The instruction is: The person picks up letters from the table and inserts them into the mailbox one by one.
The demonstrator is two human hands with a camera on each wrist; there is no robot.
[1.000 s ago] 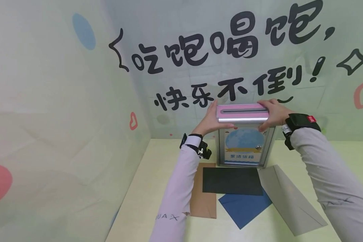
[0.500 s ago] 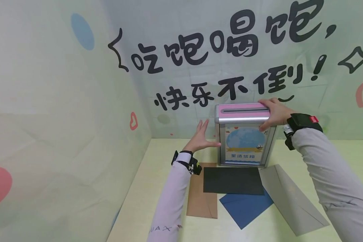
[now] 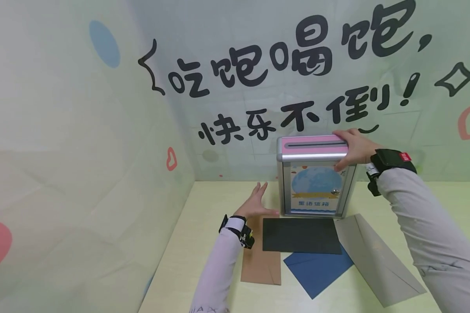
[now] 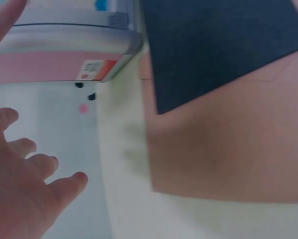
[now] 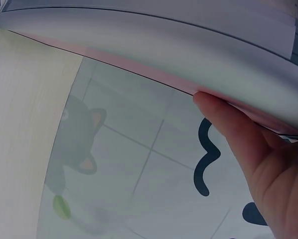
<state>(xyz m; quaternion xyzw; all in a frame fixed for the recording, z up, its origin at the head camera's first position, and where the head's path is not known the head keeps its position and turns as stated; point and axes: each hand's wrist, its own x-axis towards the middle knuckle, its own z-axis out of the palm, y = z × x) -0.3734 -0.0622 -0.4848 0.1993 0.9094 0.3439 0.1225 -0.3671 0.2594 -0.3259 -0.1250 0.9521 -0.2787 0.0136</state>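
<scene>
A silver-framed letter box [image 3: 315, 203] with a pink slotted top stands upright at the back of the table. My right hand [image 3: 356, 148] grips its top right corner, thumb on the front and fingers over the top. In the right wrist view a finger [image 5: 223, 114] lies against the box's pink edge. Left of the box, my left hand [image 3: 254, 205] hovers with spread fingers over the far end of a brown envelope [image 3: 260, 269], holding nothing. A black flat envelope or card [image 3: 301, 234] overlaps the brown envelope and a blue envelope [image 3: 319, 274].
A long grey envelope [image 3: 380, 261] lies slanted at the right, under the right forearm's side. Behind the table [image 3: 176, 261] rises a wall sheet [image 3: 227, 100] with large black lettering, and another wall [image 3: 82, 174] closes off the left side.
My left hand has let go of the box's top left corner and moved down and left toward the brown envelope. The right hand has stayed on the box.
</scene>
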